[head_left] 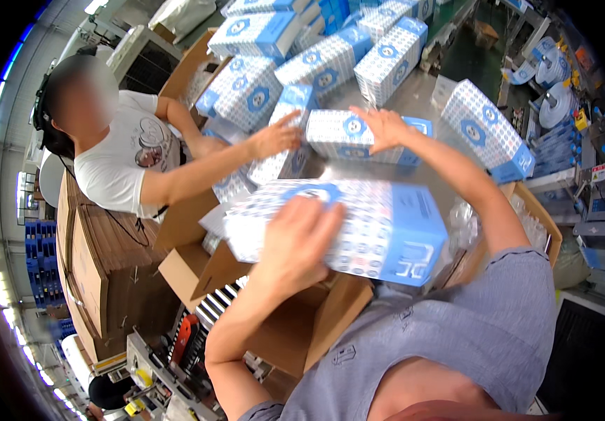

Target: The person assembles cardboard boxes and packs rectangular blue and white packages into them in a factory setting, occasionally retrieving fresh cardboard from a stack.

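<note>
My left hand (299,238) grips a blue-and-white patterned soft package (387,228), its fingers spread over the top. The package is held low in front of me, above an open cardboard box (285,333). Farther off, my right hand (383,130) clasps a second package (330,133) of the same kind, lying on the metal table (418,95). The thumb and fingers reach over its upper side. At the left a co-worker's hand (278,137) is stretched out beside that package, over another package (281,161).
Several like packages (320,67) are heaped at the table's far side, and one leans at the right (488,130). A co-worker in a white shirt (123,154) stands left. Flattened cartons (109,259) are stacked lower left, near a roller conveyor (215,305). Machinery (562,105) stands right.
</note>
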`<state>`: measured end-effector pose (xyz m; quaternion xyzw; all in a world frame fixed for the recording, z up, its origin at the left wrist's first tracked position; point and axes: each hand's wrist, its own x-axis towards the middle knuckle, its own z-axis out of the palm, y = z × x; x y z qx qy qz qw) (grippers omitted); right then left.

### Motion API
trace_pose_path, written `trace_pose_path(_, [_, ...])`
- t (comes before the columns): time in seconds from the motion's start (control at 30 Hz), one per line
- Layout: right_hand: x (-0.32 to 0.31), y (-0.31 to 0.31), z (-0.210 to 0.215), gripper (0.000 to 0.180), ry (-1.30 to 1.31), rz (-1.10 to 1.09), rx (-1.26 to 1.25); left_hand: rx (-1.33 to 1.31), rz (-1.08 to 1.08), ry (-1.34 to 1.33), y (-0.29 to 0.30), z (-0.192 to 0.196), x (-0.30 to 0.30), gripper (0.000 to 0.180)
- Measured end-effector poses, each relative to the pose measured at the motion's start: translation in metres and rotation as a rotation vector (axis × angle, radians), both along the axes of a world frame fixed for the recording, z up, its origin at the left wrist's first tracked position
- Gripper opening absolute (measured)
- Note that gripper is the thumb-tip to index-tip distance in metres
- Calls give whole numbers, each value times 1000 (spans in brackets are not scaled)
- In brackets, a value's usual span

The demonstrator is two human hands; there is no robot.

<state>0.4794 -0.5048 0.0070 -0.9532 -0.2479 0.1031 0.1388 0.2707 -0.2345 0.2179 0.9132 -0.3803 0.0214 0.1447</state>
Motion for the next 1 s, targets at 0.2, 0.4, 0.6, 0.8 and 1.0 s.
trace_pose_path(0.2, [-46,-50,-6,105,160,-222,526,-619,738,181,94,4,-132,62])
trace_pose_path(0.4, [-87,-4,66,69,783,-209,1511,-353,1023,423,153,-149,-233,71])
trace_pose_path(0.6, [-176,164,112,83,1158,170,901,227,751,718,140,-353,-223,83])
trace_pose_path(0.8, [-282,320,16,70,196,850,233,149,714,1180,150,-497,-283,101])
trace_pose_path(1.0, [-303,323,-227,37,470,691,-354,84,642,1131,128,-460,-263,101])
